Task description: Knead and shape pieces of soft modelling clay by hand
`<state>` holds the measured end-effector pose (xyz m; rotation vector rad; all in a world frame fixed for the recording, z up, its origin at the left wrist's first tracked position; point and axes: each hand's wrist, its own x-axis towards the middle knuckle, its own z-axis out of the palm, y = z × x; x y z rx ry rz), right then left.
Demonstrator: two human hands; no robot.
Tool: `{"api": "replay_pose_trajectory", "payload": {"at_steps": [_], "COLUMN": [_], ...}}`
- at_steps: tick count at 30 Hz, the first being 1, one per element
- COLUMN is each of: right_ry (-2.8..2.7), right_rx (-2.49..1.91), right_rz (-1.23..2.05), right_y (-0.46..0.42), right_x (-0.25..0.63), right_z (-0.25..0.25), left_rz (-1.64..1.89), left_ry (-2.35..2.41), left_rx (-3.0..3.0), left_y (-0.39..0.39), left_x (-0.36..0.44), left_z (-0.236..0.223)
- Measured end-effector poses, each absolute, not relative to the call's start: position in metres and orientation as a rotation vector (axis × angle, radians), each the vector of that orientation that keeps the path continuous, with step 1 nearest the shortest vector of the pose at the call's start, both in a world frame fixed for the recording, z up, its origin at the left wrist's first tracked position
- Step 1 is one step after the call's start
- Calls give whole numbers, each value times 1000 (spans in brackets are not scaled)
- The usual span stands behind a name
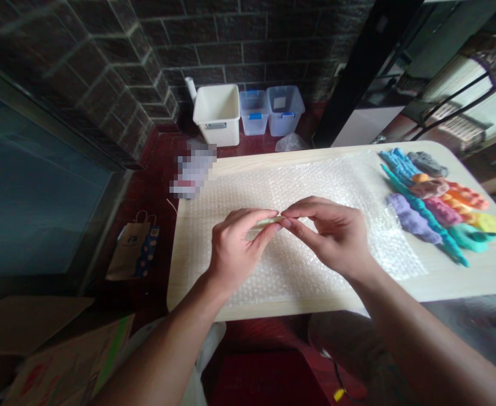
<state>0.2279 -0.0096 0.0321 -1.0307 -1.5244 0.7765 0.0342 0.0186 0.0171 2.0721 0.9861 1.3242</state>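
Above the middle of the table, my left hand [237, 242] and my right hand [336, 234] meet at their fingertips. Both pinch a small pale green strip [276, 220], mostly covered by the fingers, so its kind is unclear. The left thumb and forefinger grip it from the left, and the right thumb and forefinger close on its right end. Under the hands a sheet of bubble wrap [248, 282] lies flat on the table. Off to the right sits a pile of lumpy, soft-looking coloured pieces [436, 208] in blue, teal, purple, orange, pink and yellow.
The light wooden table [425, 287] has rounded corners. Beyond it on the floor stand a white bin [219, 115] and two clear bluish tubs [285, 113]. A paper bag [129, 251] is at left, with an open cardboard box [70, 366] lower down. A blurred object [193, 169] overlaps the table's far-left corner.
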Motion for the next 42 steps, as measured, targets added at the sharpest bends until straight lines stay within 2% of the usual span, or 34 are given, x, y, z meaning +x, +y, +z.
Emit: {"api": "replay_pose_trajectory", "payload": {"at_steps": [13,28,42], "right_ry": [-1473,-1673,-1606], "right_rx": [-1078,-1068,-1088], "right_rz": [782,618,640], "right_y": [-9,-11,-10], "right_x": [229,232,234], "right_z": [33,35,35], "left_rz": [1306,1377,1478], "left_ry": [987,916,866], "left_rx": [2054,2164,2202], "left_y": [21,24,25], "left_x": [31,29,30], "left_z": [19,20,18]}}
